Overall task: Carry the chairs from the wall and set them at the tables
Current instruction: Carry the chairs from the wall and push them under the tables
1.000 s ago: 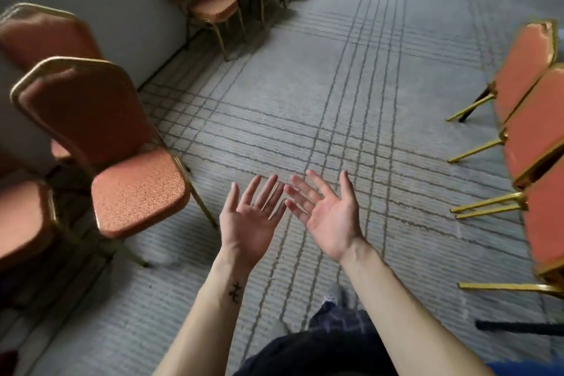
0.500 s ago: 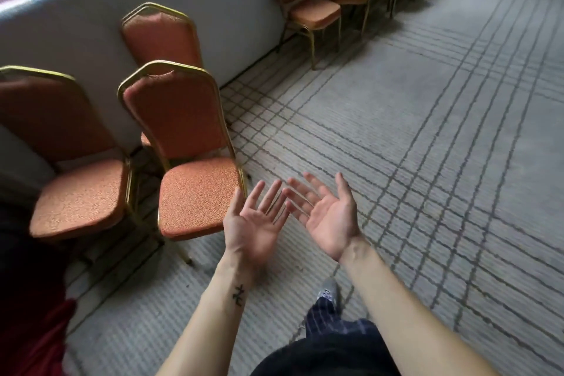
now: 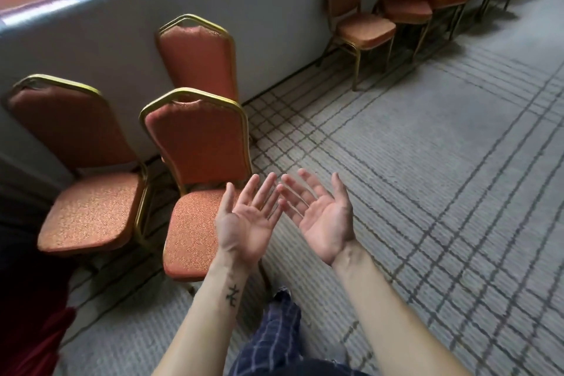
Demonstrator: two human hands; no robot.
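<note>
Head view: my left hand (image 3: 244,223) and right hand (image 3: 320,220) hover palm-up, fingers (image 3: 265,189) spread and holding nothing, just beside the nearest chair (image 3: 195,146) at 10 o'clock, which stands near the wall (image 3: 91,40). I judge the open palms a ready posture for seizing its frame. Further chairs (image 3: 363,27) line the wall at 1 o'clock.

You have 2 bare arms in view, the left forearm (image 3: 201,323) and the right forearm (image 3: 384,308), uncovered down to the lower edge. A small dark tattoo (image 3: 232,296), 1 angular symbol of crossed strokes, marks the inner left forearm just below the left hand (image 3: 244,220). Your leg wears dark navy trousers (image 3: 271,336) with a thin pale check.
</note>
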